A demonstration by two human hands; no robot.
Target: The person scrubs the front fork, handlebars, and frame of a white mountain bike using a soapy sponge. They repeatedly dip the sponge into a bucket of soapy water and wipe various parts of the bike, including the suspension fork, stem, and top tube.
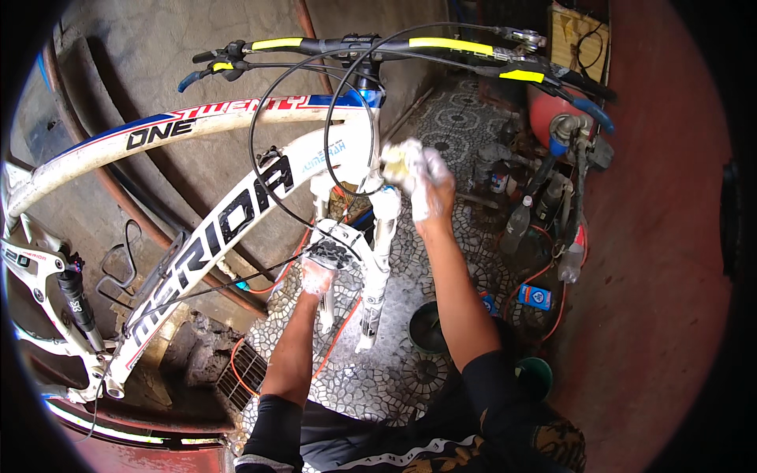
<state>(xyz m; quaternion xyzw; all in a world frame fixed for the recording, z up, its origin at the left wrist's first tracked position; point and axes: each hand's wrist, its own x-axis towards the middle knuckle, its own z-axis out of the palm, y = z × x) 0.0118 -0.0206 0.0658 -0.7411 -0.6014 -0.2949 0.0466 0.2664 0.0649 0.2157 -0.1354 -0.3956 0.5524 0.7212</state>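
A white bicycle frame (229, 217) with blue and red trim fills the left side, without wheels. Its suspension fork (375, 296) points down, wet with suds. My left hand (317, 279), foamy, is closed round the fork's arch, its fingers partly hidden behind it. Just right of the head tube, my right hand (434, 193) grips a yellowish sponge (398, 165) thick with white lather. The sponge is beside the top of the fork; whether it touches I cannot tell.
Black handlebars (394, 47) with looping cables cross above. On the pebble-patterned floor (394, 315) stand a dark bucket (426, 328), a green bucket (536, 377), plastic bottles (517, 225) and a blue box (535, 297). A red tank (550, 110), an orange hose (558, 315) and a drain grate (240, 374) are nearby.
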